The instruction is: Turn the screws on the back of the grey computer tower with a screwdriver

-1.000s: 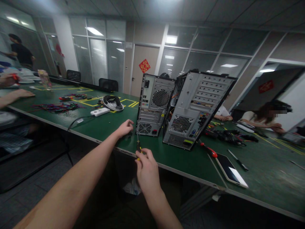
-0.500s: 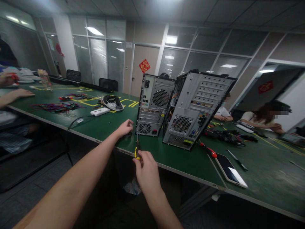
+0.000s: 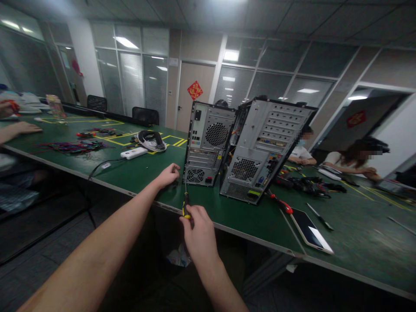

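My right hand (image 3: 199, 229) is closed round the handle of a yellow-and-black screwdriver (image 3: 186, 203), whose shaft points up toward the back of the left computer case (image 3: 208, 143). My left hand (image 3: 168, 174) rests on the green table (image 3: 139, 171) just left of that case, fingers curled down on a small dark thing I cannot make out. A second, larger computer case (image 3: 264, 147) stands right beside the first, its rear panel facing me.
A red-handled screwdriver (image 3: 279, 203), a tablet (image 3: 310, 232) and a pen lie right of the cases. A white power strip (image 3: 134, 152), a coiled cable and coloured wires lie to the left. Other people sit at the table's far right and left edge.
My right hand has slid a little down the screwdriver handle, so more of it shows. The view has shifted slightly. My left hand stays in place.
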